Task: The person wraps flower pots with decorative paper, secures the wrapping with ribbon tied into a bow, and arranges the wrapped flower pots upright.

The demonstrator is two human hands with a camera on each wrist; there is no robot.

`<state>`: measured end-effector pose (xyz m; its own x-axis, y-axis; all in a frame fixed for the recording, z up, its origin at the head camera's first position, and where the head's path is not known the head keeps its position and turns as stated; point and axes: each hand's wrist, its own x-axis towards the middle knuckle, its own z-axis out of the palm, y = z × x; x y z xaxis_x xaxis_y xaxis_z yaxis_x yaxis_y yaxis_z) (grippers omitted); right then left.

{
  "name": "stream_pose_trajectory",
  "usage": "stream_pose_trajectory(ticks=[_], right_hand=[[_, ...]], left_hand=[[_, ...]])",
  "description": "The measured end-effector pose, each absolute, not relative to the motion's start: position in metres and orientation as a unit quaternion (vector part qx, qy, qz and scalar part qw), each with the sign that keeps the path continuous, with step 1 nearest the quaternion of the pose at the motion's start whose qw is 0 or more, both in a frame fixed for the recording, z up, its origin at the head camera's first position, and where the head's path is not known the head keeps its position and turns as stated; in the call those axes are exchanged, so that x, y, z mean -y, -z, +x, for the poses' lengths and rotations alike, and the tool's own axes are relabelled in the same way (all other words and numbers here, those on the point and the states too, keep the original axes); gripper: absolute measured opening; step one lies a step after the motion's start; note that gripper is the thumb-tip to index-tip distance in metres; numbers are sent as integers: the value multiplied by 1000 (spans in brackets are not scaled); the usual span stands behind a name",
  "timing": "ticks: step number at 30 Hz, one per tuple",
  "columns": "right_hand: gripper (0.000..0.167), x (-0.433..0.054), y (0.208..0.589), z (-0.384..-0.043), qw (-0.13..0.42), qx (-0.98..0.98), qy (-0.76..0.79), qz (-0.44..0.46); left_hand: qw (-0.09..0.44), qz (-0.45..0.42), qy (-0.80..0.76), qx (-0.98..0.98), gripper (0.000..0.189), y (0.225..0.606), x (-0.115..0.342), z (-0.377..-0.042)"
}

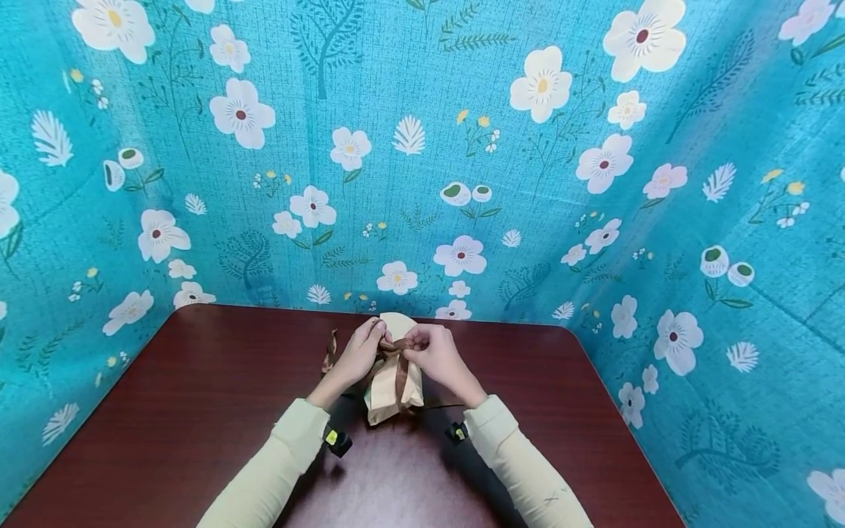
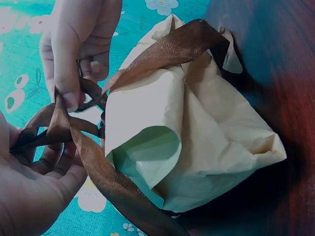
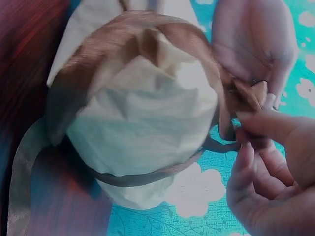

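A cream paper-wrapped package point(image 1: 381, 394) stands near the far edge of the table, a brown ribbon point(image 2: 162, 54) wound round it. In the left wrist view its folded paper end shows a pale green inside. Both hands meet at the ribbon's crossing on top. My left hand point(image 1: 356, 353) pinches one ribbon strand, while my right hand point(image 1: 441, 359) grips a loop of it between thumb and fingers. Loose ribbon tails hang beside the package. In the right wrist view the ribbon point(image 3: 147, 178) circles the package, and fingers partly hide the crossing.
The dark red-brown table point(image 1: 172, 418) has its far edge just behind the package. A blue flowered cloth point(image 1: 409, 198) hangs behind and at both sides. A small black camera point(image 1: 338, 441) is strapped at the left wrist, another point(image 1: 457, 433) at the right.
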<state>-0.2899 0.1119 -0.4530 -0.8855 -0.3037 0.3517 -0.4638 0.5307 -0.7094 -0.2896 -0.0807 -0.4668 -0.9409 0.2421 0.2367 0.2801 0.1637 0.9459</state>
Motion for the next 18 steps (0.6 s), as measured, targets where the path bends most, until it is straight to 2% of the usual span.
stream_pose_trajectory(ticks=[9, 18], right_hand=[[10, -122, 443, -289, 24, 835, -485, 260], [9, -127, 438, -290, 91, 837, -481, 244]], left_hand=[[33, -181, 634, 751, 37, 468, 83, -289], [45, -176, 624, 760, 36, 467, 85, -292]])
